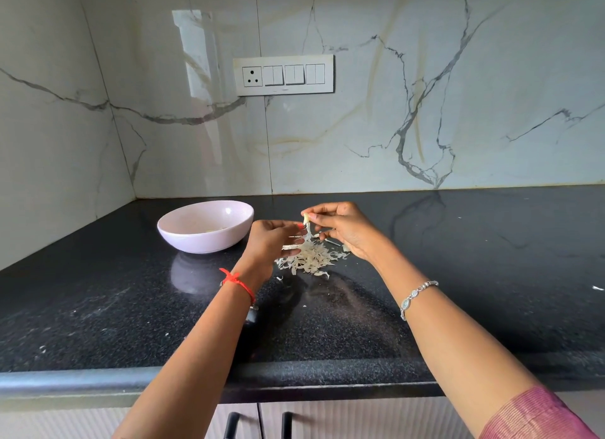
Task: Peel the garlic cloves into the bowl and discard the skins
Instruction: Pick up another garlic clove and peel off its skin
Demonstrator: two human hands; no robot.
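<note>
My right hand (343,229) pinches a pale garlic clove (306,218) between thumb and fingertips, above the counter. A strip of skin hangs down from the clove, and the fingertips of my left hand (270,239) pinch that strip just below it. Under both hands lies a heap of papery garlic skins (311,258) on the black counter (98,307). A pale pink bowl (183,239) stands to the left of my left hand, with some peeled garlic barely visible inside.
Small skin scraps lie scattered on the counter, one white bit at the far right (597,288). A marble wall with a switch panel (284,75) rises behind. The rounded counter edge (65,379) runs along the front, above cabinet handles (230,425).
</note>
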